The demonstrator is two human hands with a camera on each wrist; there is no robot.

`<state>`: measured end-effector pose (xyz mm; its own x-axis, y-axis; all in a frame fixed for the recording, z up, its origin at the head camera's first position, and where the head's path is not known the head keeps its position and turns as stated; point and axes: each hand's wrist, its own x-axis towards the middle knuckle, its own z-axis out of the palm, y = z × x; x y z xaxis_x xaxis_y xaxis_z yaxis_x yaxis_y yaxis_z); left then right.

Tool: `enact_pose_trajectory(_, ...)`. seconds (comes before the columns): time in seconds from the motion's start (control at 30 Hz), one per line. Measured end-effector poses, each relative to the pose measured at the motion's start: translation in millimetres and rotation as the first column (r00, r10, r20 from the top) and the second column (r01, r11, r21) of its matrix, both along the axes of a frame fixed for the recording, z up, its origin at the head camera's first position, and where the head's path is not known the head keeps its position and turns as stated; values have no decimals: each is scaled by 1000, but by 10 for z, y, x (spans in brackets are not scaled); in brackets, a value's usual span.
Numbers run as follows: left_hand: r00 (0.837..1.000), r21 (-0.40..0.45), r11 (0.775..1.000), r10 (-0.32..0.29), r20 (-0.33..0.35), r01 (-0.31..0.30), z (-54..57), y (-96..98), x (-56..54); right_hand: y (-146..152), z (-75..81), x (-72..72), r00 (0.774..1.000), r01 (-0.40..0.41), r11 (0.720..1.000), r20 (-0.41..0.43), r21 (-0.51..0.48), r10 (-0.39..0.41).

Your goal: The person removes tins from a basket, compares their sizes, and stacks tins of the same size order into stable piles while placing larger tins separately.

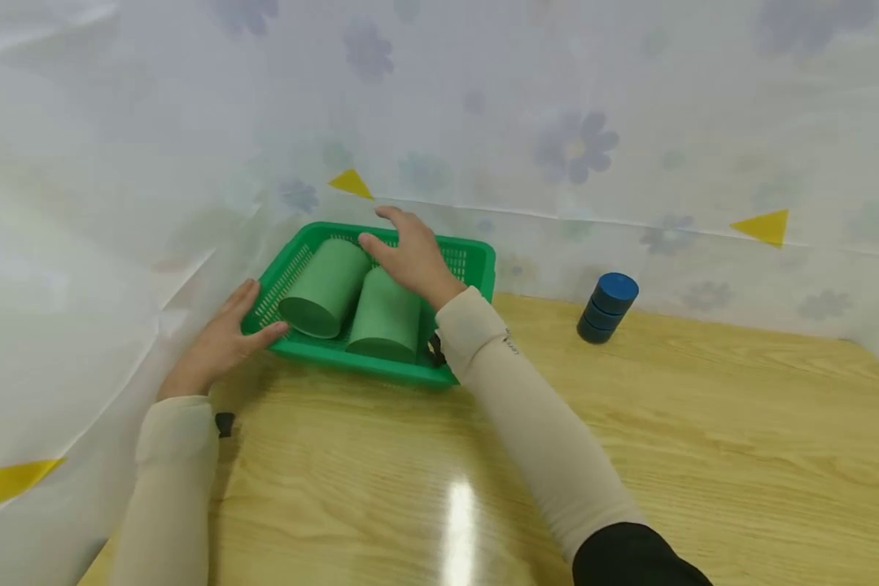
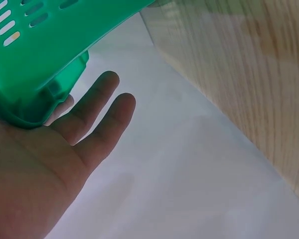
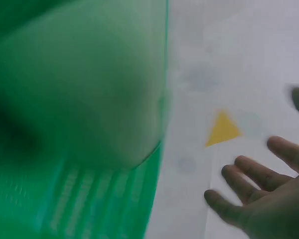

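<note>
A green plastic basket [image 1: 381, 374] stands on the table by the patterned sheet. Two light green cylinders [image 1: 330, 281] [image 1: 386, 313] lie side by side in it, slanted. My left hand [image 1: 216, 342] rests against the basket's left front corner, thumb along the rim. In the left wrist view the basket's corner meets the palm, and the visible fingers [image 2: 102, 117] are straight and spread. Over the basket's back part, my right hand [image 1: 413, 252] reaches above the right cylinder with nothing held. Its fingers [image 3: 254, 174] look spread and loosely bent in the right wrist view, away from the cylinder.
A blue ridged cylinder [image 1: 608, 308] stands on the wooden table [image 1: 703, 431] to the right of the basket. White flowered sheeting [image 1: 469, 98] with yellow triangles [image 1: 765, 228] hangs behind and along the left side.
</note>
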<state>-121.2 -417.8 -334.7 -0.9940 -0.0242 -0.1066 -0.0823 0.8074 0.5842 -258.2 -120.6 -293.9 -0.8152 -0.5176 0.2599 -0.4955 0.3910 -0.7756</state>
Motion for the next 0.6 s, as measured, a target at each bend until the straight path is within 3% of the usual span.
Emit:
enact_pose_trajectory(0.1, 1000, 1, 1000, -10, -3, 10, -19, 15, -21, 12, -136, -48, 1000, 29, 999, -3, 44, -29)
enact_pose_trajectory(0.2, 1000, 0, 1000, -21, -13, 21, -19, 37, -39, 33, -249, -59, 998, 45, 986, 42, 158, -53)
enact_pose_trajectory(0.33, 1000, 8, 1000, -13, -15, 13, 2, 59, -44, 49, -297, -29, 985, 53, 935, 135, 352, -107)
enact_pose_trajectory(0.47, 1000, 7, 1000, -3, -1, 3, 17, 57, -42, 63, -306, 3, 949, -35, 889, 295, 458, -114)
enact_pose_trajectory(0.6, 1000, -1, 1000, 0, 2, 0, 34, 46, -22, 50, -328, 20, 900, -135, 893, 430, 430, -71)
